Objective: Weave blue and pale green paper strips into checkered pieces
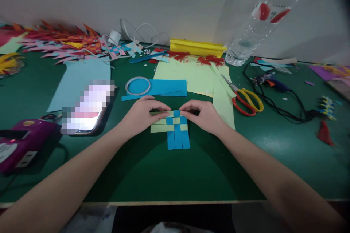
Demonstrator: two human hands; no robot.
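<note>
A small weave of blue strips [178, 139] and pale green strips [161, 128] lies near the table's middle. The blue strips hang toward the front edge, and the green ones stick out to the left. My left hand [140, 115] pinches the weave's upper left part between thumb and fingers. At its upper right corner, my right hand [202, 115] pinches the edge in the same way. The two hands are a short gap apart, with a checkered patch showing between and below them.
Behind the hands lie blue paper [169, 87], a tape ring [138, 86] and green sheets [188, 74]. Scissors [246, 102], a bottle [262, 22] and a cabled tool [279, 84] are to the right. A phone [87, 111] and purple power box [30, 145] are left.
</note>
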